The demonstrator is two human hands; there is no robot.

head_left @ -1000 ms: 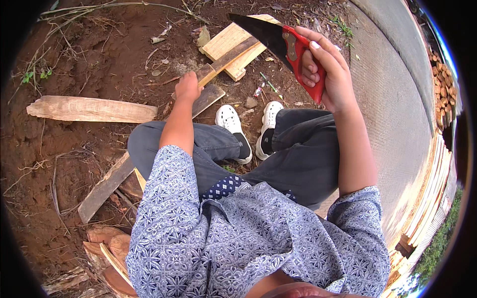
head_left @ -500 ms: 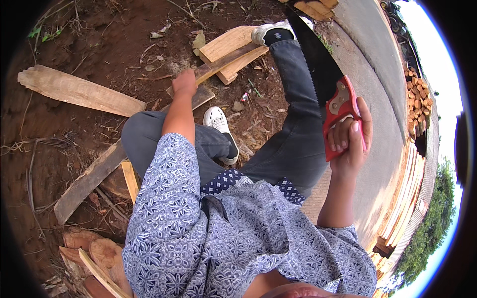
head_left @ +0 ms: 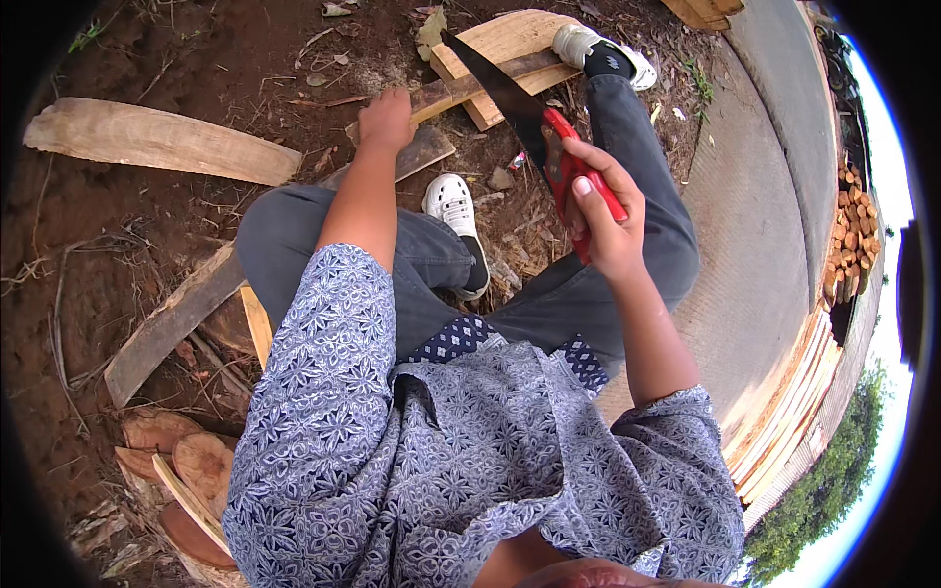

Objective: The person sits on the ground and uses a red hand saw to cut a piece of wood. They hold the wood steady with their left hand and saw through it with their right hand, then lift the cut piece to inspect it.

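While seated on the bare dirt ground (head_left: 118,255), right hand (head_left: 608,220) wrapped tight around the red handle of a hand saw (head_left: 520,113), dark blade running up and to the left from the fist toward a thin wooden strip (head_left: 470,88). Strip lying with its long axis left-low to right-high, crossing on top of a pale thick plank (head_left: 510,44) and, lower down, over a darker short board (head_left: 421,152). Left hand (head_left: 387,118) closed down on the strip at its lower-left stretch, pinning it, knuckles up. Blade tip just over the strip, between the left hand and the pale plank, set nearly square across the strip's length; contact with the wood not quite clear. Right hand nearer the body, left hand nearer the wood. Right leg stretched out, white shoe (head_left: 598,49) pressed near the far end of the plank; other white shoe (head_left: 456,211) tucked close under the knee. Open ground to the left of the strip, a long pale slab (head_left: 157,142) well apart; paved edge off to the right, clear of the saw's stroke line.
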